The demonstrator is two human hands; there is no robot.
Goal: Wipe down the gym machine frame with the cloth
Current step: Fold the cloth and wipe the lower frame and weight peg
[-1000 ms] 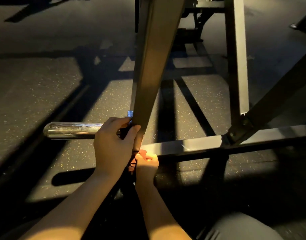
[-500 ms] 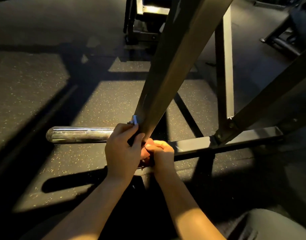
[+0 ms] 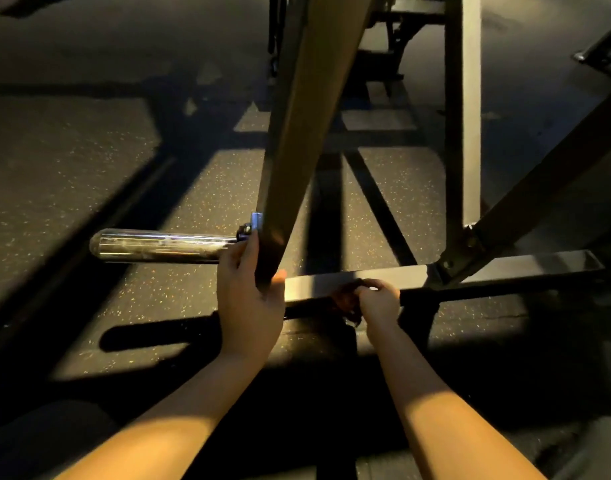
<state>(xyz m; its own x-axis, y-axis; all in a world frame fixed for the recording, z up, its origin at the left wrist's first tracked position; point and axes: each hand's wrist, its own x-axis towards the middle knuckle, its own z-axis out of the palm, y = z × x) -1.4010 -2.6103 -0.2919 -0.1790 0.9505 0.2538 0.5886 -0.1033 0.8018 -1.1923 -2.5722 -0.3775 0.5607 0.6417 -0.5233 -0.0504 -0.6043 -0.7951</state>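
Right hand (image 3: 378, 299) slid along bar (image 3: 505, 268) | grips cloth (image 3: 345, 301) | left hand (image 3: 250, 303) holds post (image 3: 297, 133)

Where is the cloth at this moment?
In the head view, the cloth is bunched in the right hand on the low horizontal bar of the frame, just right of the slanted post that the left hand grips.

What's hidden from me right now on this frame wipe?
Head view:
cloth: mostly covered by the right hand; size unclear.
post: top cut off by the upper edge.
bar: near face lost in shadow.
left hand: palm hidden against the post.
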